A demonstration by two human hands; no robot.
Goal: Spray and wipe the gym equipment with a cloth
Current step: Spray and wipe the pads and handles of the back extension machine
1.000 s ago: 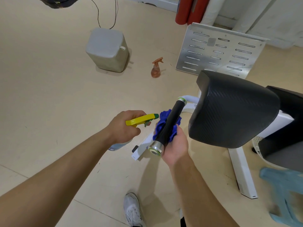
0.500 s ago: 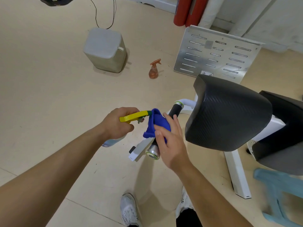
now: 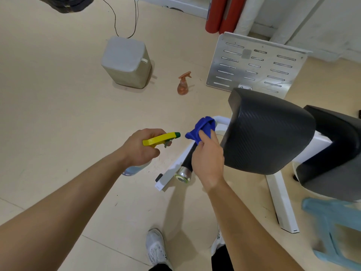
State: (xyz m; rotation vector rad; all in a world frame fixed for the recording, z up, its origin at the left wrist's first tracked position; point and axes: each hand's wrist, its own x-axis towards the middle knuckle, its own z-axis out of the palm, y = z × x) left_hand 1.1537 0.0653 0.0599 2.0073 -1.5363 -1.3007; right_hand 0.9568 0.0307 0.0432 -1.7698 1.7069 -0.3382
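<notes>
Pale beige flooring [image 3: 58, 114] runs under everything, and on it stands the gym machine [image 3: 332, 137], its black carbon-patterned pad [image 3: 269, 132] just right of our hands above a white frame [image 3: 281, 200]. A black grip handle [image 3: 188, 160] with a metal end cap points toward us beside that frame. It looks rigid and fixed, so we judge it will take firm rubbing without shifting, though its rubbery sleeve may drag at fabric. Our left hand [image 3: 140, 148] curls its fingers round the neck of the spray bottle [image 3: 159, 139], the yellow nozzle aimed at the handle. The bottle seems light enough for one hand and is best held at the neck with a finger free for the trigger. Our right hand [image 3: 208, 159] pinches the blue cloth [image 3: 201, 127], bunched over the handle's far end, with the thumb pressing on top. Soft and limp, the cloth should wrap the bar, so we would grasp the sleeve through the fabric.
</notes>
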